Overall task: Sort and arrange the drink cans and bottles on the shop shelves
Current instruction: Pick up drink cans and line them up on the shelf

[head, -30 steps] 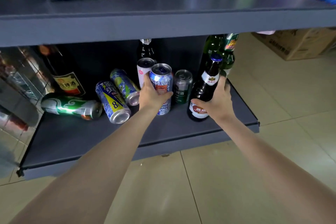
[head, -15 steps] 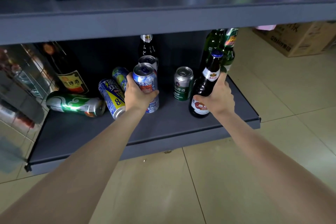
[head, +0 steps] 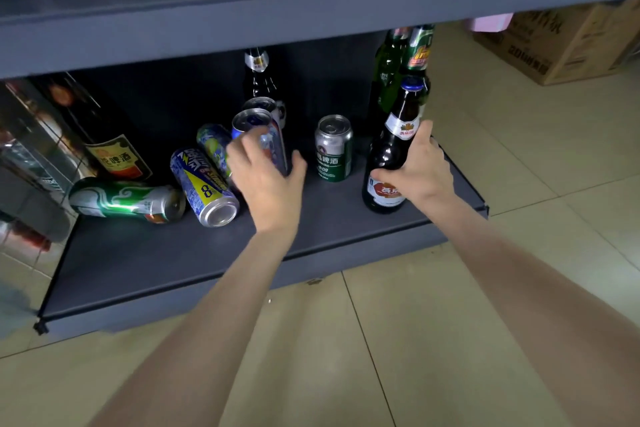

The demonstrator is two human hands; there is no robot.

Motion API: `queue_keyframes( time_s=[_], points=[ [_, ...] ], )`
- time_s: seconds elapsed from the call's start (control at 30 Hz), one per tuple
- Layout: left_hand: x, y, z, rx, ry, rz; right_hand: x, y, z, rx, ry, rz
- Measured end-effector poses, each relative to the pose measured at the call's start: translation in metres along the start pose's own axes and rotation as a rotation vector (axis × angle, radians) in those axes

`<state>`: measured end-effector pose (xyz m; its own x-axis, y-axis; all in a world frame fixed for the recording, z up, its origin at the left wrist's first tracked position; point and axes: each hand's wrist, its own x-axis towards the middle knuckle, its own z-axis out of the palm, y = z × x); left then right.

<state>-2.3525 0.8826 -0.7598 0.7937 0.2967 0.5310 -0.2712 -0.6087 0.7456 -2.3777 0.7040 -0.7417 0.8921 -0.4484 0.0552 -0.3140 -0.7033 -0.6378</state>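
The task is judged barely begun. On the lower shelf (head: 138, 263) a blue can (head: 273, 142) is held upright in the left hand (head: 266, 177), fingers curled round it, beside the fallen cans. A brown bottle (head: 391, 156) is gripped at its shoulder by the right hand (head: 419, 166) and stands near the shelf's right edge. A grey-green can (head: 333, 149) stands between them, untouched. Three cans are left lying: a green can (head: 128, 199), a yellow-blue can (head: 204, 184) and a patterned can (head: 214, 146) behind it. These remain to be righted and grouped. Green bottles (head: 398, 69) stand at the back right.
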Motion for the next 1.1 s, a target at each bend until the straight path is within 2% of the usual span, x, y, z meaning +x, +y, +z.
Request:
queue_keyframes(
  time_s=[0.03,0.1,0.17,0.3,0.53,0.8,0.9,1.1],
  points=[
    [-0.006,0.006,0.008,-0.081,-0.091,0.049,0.001,0.001,0.0,0.005,-0.004,-0.01],
    [-0.006,0.014,0.029,-0.175,-0.302,0.034,0.001,0.003,0.0,0.014,-0.006,-0.029],
    [0.002,0.017,0.052,-0.112,-0.442,0.0,0.0,0.005,0.002,0.026,-0.003,-0.037],
    [0.019,0.008,0.086,0.009,-0.621,-0.104,0.002,0.01,0.003,0.051,-0.016,-0.066],
    [0.015,0.007,0.082,0.022,-0.587,-0.103,0.006,0.016,-0.001,0.085,-0.053,-0.13],
    [-0.014,-0.031,-0.023,-0.023,-0.677,0.075,0.0,0.01,-0.005,0.177,-0.011,-0.05],
    [-0.012,-0.051,-0.051,-0.008,-0.678,0.067,0.003,-0.006,0.009,0.177,-0.018,-0.073],
    [0.0,-0.078,-0.085,0.035,-0.566,-0.007,0.036,-0.063,0.057,0.144,-0.103,-0.12]
  ],
)
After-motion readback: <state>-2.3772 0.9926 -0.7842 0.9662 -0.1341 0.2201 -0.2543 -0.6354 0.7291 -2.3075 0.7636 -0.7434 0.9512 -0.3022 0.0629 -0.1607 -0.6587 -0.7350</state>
